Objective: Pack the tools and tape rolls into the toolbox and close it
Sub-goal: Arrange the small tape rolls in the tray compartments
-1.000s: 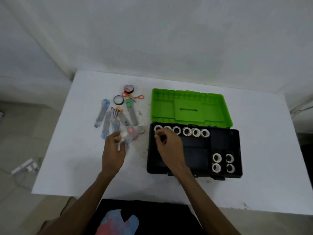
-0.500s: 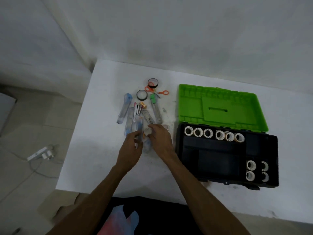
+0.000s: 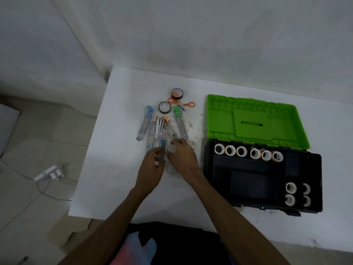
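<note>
Lying open on the right of the white desk (image 3: 118, 188), the toolbox (image 3: 263, 180) has its long axis running left to right, with the green lid (image 3: 256, 121) folded back flat toward the wall and the black tray nearest the person. Six pale tape rolls (image 3: 248, 153) stand in a row along the tray's far edge, holes facing the camera, and four more tape rolls (image 3: 298, 194) sit in the small compartments at the near right corner. Left of the box, a cluster of clear plastic tool cases (image 3: 145, 122) lies on the desk, their long axes mostly running away from the person and fanned slightly. Beyond them lie two black tape rolls (image 3: 164, 107) flat on the desk and orange-handled scissors (image 3: 181, 103), whose handles spread left and right. A green-topped cutter (image 3: 179, 121) points away and a little left. The left hand (image 3: 150, 173) has its grip curled round a clear tool case (image 3: 162, 148) that stands nearly upright along the away axis. The right hand (image 3: 183, 157) reaches into the same cluster, fingers bent over the cases; whether its grip pinches anything I cannot tell. On the floor to the left lies a white power strip (image 3: 48, 172).
</note>
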